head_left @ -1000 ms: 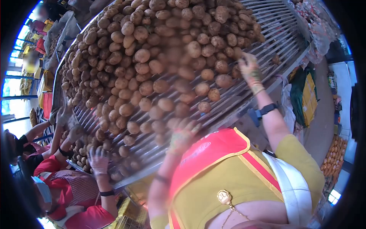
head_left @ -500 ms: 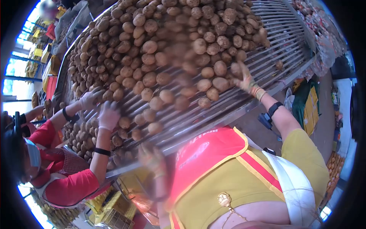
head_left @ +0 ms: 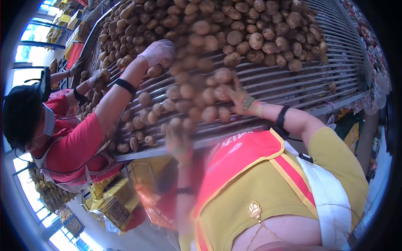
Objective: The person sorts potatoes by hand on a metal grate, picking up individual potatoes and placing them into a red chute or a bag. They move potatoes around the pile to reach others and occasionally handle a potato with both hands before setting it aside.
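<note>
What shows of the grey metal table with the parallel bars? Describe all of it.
The grey metal table has long, narrow parallel bars with gaps between them and a flat rim along the near side. Brown, roundish potatoes cover its far middle and left; toward the right the bars lie mostly bare, with one lone potato. The person's right hand touches potatoes on it; the blurred left hand is near its rim. A co-worker's striped, light-gloved hand reaches over it.

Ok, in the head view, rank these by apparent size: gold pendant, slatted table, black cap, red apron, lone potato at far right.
1. Slatted table
2. Red apron
3. Black cap
4. Gold pendant
5. Lone potato
</note>
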A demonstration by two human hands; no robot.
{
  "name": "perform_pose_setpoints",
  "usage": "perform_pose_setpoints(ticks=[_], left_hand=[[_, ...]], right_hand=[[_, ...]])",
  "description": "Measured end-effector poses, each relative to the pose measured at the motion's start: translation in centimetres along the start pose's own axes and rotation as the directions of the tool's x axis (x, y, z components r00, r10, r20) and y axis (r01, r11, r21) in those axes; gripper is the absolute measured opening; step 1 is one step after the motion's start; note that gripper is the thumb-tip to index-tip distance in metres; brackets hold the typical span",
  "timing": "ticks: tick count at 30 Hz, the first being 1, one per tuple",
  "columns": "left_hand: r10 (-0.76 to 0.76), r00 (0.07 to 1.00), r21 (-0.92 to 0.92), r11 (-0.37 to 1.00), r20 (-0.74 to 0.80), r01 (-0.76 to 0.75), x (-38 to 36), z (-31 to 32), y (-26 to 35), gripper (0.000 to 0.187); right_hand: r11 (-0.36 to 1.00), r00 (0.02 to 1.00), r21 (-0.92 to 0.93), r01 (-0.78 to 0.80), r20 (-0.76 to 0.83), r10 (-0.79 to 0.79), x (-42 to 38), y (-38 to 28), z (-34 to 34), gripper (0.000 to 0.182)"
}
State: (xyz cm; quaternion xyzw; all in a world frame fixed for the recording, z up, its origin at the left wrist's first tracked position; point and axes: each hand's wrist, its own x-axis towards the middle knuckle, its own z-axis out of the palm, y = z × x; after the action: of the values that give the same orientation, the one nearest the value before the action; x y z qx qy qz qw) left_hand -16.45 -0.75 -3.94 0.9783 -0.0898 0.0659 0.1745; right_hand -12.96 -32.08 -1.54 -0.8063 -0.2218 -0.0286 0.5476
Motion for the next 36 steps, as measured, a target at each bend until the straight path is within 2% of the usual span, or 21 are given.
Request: perform_pose_setpoints(ticks=[2, 3, 5, 8, 9, 11, 13, 14, 16, 17, 19, 21, 22, 24, 26, 28, 29, 31, 32, 35, 36], left_hand=[[-0.032, 0.99, 0.013, 0.999, -0.134, 0.034, 0.0, 1.7, -1.2, 0.048], [-0.096, 0.995, -0.252, 0.963, -0.002, 0.093, -0.4, 1.7, -1.6, 0.048], [0.108, 0.983, 0.138, 0.987, -0.147, -0.088, -0.2, 2.1, -3.0, 0.044], [0.236, 0.963, 0.103, 0.969, -0.131, -0.223, -0.2, 6.1, -3.6, 0.052], [0.21, 0.97, 0.058, 0.977, -0.12, -0.204, 0.2, 6.8, -2.4, 0.054], [0.137, 0.987, -0.001, 0.99, -0.089, -0.138, 0.4, 6.2, -0.8, 0.058], [0.051, 0.997, -0.036, 0.998, -0.062, -0.054, 0.5, 4.1, 0.2, 0.063], [0.0, 0.999, -0.044, 0.999, -0.052, -0.002, 0.4, 3.2, 0.6, 0.065], [-0.114, 0.992, -0.044, 0.993, -0.044, 0.112, 0.1, 1.8, 0.7, 0.07], [-0.164, 0.986, -0.062, 0.985, -0.027, 0.162, 0.0, 2.0, 0.1, 0.072], [-0.152, 0.988, -0.022, 0.988, -0.034, 0.151, 0.0, 2.3, -0.3, 0.075], [-0.163, 0.987, 0.022, 0.986, -0.008, 0.163, 0.0, 2.1, -0.9, 0.075], [-0.165, 0.986, 0.025, 0.986, -0.006, 0.165, 0.2, 1.8, -0.4, 0.071], [-0.182, 0.983, 0.029, 0.983, -0.004, 0.182, 0.5, 1.5, 0.8, 0.064], [-0.203, 0.979, 0.044, 0.978, 0.005, 0.202, 0.6, 0.7, 2.0, 0.057], [-0.238, 0.97, 0.073, 0.97, 0.05, 0.234, 0.6, 0.1, 2.5, 0.055], [-0.227, 0.972, 0.07, 0.972, 0.051, 0.223, 0.4, 0.0, 2.3, 0.055], [-0.212, 0.976, 0.057, 0.976, 0.038, 0.21, 0.3, 0.7, 1.6, 0.055], [-0.204, 0.979, 0.073, 0.976, -0.002, 0.203, 0.1, 1.1, 1.6, 0.053], [-0.161, 0.984, 0.019, 0.986, -0.073, 0.163, 0.6, 1.2, 1.8, 0.052], [-0.154, 0.985, 0.029, 0.987, -0.074, 0.156, 0.8, 1.2, 1.7, 0.053]], right_hand=[[0.956, 0.96, -0.184, 0.227, -0.124, -0.251, 1.5, 0.0, 1.1, 0.048], [0.905, 0.911, -0.294, 0.308, -0.182, -0.37, 2.4, 0.2, 1.6, 0.047], [0.963, 0.994, -0.257, -0.074, 0.06, 0.092, 0.4, 2.8, 2.4, 0.048], [0.888, 0.98, -0.416, -0.197, -0.082, 0.18, -5.2, -1.2, -7.5, 0.037], [0.737, 0.944, -0.655, -0.164, -0.32, -0.075, -7.9, -0.8, -11.3, 0.027], [0.402, 0.834, -0.783, -0.475, -0.546, -0.078, -14.4, -0.1, -20.1, 0.016], [-0.102, 0.474, -0.482, -0.87, -0.876, 0.089, -21.7, -0.9, -25.6, 0.034], [-0.25, 0.349, -0.358, -0.899, -0.933, 0.082, -26.7, 2.1, -27.6, 0.054], [-0.089, 0.062, -0.101, -0.991, -0.928, 0.367, -31.3, 4.3, -30.2, 0.067], [0.043, 0.081, -0.069, -0.997, -0.911, 0.405, -33.6, 7.4, -30.4, 0.062], [-0.1, 0.138, -0.204, -0.974, -0.88, 0.455, -28.4, 5.2, -28.5, 0.043], [-0.12, 0.36, -0.493, -0.862, -0.762, 0.538, -24.3, 5.3, -23.8, 0.025], [-0.036, 0.616, -0.682, -0.731, -0.681, 0.395, -23.6, 6.5, -20.4, 0.022], [0.417, 0.806, -0.701, -0.578, -0.414, 0.423, -19.2, 4.0, -15.4, 0.034], [0.76, 0.821, -0.314, -0.569, -0.272, 0.503, -13.7, -0.4, -15.1, 0.053], [0.677, 0.899, -0.658, -0.33, -0.437, 0.014, -10.2, 0.8, -18.9, 0.048], [0.524, 0.829, -0.731, -0.437, -0.553, -0.08, -9.0, 1.1, -22.0, 0.046], [0.359, 0.643, -0.639, -0.68, -0.756, -0.127, -8.3, 3.9, -28.1, 0.059], [0.416, 0.577, -0.564, -0.713, -0.81, -0.108, -8.2, 6.4, -29.8, 0.059], [0.345, 0.603, -0.525, -0.778, -0.779, 0.176, -7.1, 10.9, -28.0, 0.062], [0.364, 0.704, -0.639, -0.677, -0.706, 0.07, -6.3, 10.8, -27.5, 0.061]])
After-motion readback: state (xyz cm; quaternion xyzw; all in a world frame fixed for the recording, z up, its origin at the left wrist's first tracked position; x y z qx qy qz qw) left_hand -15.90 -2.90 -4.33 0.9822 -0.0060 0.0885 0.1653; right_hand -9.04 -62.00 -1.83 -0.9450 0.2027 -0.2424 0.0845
